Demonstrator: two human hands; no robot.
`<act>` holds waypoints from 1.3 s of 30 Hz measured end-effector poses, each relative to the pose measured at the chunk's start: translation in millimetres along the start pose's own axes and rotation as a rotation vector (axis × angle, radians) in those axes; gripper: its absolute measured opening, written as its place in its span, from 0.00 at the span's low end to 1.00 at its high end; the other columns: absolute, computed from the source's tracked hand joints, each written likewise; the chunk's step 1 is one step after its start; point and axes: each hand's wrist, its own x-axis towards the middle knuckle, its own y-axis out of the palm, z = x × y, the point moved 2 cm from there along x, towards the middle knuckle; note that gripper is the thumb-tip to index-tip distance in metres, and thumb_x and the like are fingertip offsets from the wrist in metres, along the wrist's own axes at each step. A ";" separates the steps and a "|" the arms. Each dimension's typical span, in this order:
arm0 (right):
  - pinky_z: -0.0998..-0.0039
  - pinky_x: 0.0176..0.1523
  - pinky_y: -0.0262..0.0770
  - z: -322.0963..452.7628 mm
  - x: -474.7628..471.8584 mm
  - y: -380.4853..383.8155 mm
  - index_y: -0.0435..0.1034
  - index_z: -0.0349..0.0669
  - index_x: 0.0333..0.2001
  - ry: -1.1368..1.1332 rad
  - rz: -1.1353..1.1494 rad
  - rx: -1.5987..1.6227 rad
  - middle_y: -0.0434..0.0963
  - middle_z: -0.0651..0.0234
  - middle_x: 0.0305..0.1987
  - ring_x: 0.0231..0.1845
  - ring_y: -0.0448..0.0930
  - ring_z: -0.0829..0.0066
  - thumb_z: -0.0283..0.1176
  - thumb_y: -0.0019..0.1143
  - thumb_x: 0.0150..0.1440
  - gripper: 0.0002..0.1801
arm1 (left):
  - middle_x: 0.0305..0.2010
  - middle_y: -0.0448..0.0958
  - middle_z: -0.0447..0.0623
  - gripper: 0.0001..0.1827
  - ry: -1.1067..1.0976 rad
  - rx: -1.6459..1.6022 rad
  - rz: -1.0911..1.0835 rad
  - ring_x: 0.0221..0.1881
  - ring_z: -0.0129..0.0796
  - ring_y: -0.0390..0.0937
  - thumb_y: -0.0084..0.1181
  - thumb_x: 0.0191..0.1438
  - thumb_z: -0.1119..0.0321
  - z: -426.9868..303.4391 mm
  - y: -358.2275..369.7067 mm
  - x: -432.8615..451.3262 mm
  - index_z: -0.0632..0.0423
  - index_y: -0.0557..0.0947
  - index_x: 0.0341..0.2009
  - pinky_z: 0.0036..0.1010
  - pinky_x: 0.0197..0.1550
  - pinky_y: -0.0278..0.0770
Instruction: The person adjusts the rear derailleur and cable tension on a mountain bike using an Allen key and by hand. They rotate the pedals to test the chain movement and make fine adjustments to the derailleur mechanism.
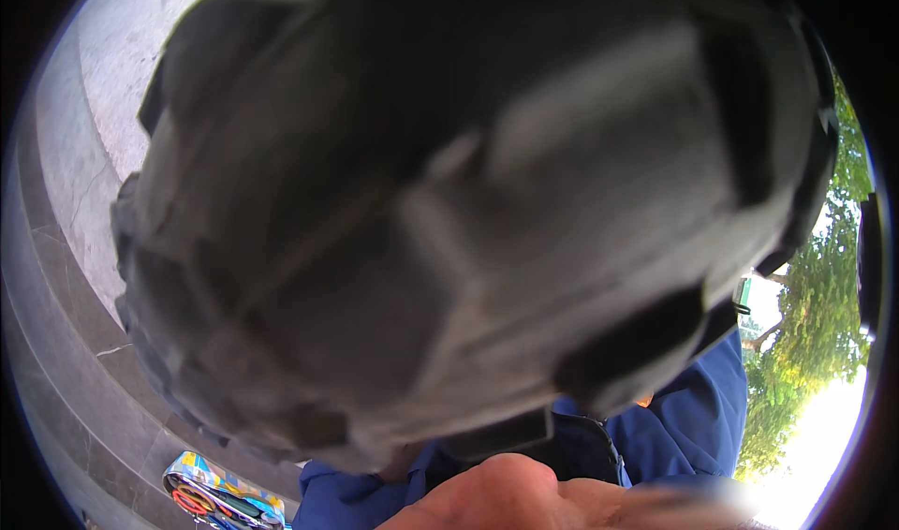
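Observation:
A very large black object [421, 235], blurred and close to the camera, hides most of the view. It has thick ridges and a bumpy left edge; I cannot tell exactly what it is. Neither of my hands is clearly visible. Behind and below this object shows a dark blue jacket [678, 417] with a dark front opening. At the lower left stands a colourful patterned open pouch [211, 475] holding several items, among them one with red-orange loop handles [193, 502].
Grey stone steps or paving bands [84, 319] curve along the left side, beside a lighter concrete surface [119, 87]. Leafy trees [808, 319] and bright daylight show at the right.

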 end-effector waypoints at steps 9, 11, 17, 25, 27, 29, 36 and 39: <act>0.59 0.61 0.72 37.2 -1.3 -16.5 0.83 0.51 0.47 -0.071 0.008 -0.298 0.85 0.71 0.44 0.49 0.83 0.66 0.39 0.63 0.67 0.09 | 0.46 0.81 0.59 0.20 0.011 -0.045 -0.051 0.43 0.51 0.82 0.79 0.47 0.72 -0.5 -7.1 -1.1 0.57 0.86 0.46 0.38 0.47 0.83; 0.61 0.58 0.74 42.3 -2.5 -21.6 0.82 0.50 0.47 -0.043 0.036 -0.455 0.85 0.71 0.44 0.47 0.83 0.68 0.38 0.63 0.68 0.09 | 0.47 0.82 0.60 0.21 0.019 0.017 -0.118 0.45 0.53 0.82 0.79 0.48 0.68 6.4 -7.3 -2.8 0.57 0.86 0.47 0.39 0.48 0.83; 0.62 0.58 0.76 46.2 1.7 -21.2 0.81 0.46 0.49 -0.006 0.030 -0.317 0.85 0.69 0.45 0.48 0.83 0.67 0.35 0.63 0.67 0.09 | 0.47 0.84 0.60 0.22 0.082 0.208 -0.004 0.44 0.55 0.84 0.78 0.50 0.60 24.2 -1.3 -24.8 0.55 0.87 0.48 0.40 0.47 0.84; 0.64 0.58 0.78 33.1 2.1 -11.8 0.80 0.42 0.50 0.080 0.021 -0.006 0.84 0.66 0.47 0.48 0.83 0.67 0.31 0.62 0.67 0.10 | 0.38 0.86 0.55 0.17 0.084 0.222 0.100 0.36 0.52 0.85 0.69 0.59 0.54 13.3 7.2 -21.5 0.52 0.90 0.46 0.42 0.40 0.84; 0.64 0.58 0.79 29.3 2.1 -9.6 0.80 0.40 0.51 0.096 0.023 0.054 0.84 0.66 0.47 0.48 0.83 0.67 0.30 0.62 0.66 0.11 | 0.39 0.86 0.55 0.18 0.093 0.214 0.063 0.37 0.51 0.85 0.69 0.59 0.54 8.7 6.8 -18.2 0.52 0.90 0.47 0.42 0.41 0.84; 0.64 0.58 0.79 26.5 2.8 -8.0 0.79 0.39 0.51 0.108 0.022 0.110 0.84 0.65 0.47 0.48 0.83 0.66 0.29 0.62 0.66 0.11 | 0.40 0.86 0.55 0.19 0.101 0.218 0.046 0.38 0.51 0.85 0.70 0.58 0.54 5.8 6.8 -15.1 0.53 0.90 0.47 0.42 0.43 0.84; 0.66 0.59 0.82 14.3 4.6 -3.3 0.78 0.35 0.53 0.148 0.024 0.346 0.83 0.63 0.49 0.48 0.83 0.66 0.25 0.62 0.66 0.12 | 0.44 0.87 0.56 0.22 0.139 0.284 0.044 0.42 0.50 0.85 0.71 0.56 0.53 1.6 11.6 -6.2 0.55 0.89 0.49 0.41 0.47 0.83; 0.67 0.59 0.82 2.9 8.2 0.7 0.78 0.33 0.53 0.161 0.022 0.548 0.83 0.62 0.49 0.49 0.83 0.66 0.24 0.62 0.65 0.13 | 0.45 0.87 0.56 0.23 0.108 0.306 0.053 0.44 0.50 0.85 0.71 0.55 0.53 -1.1 14.8 -1.6 0.56 0.88 0.50 0.41 0.49 0.83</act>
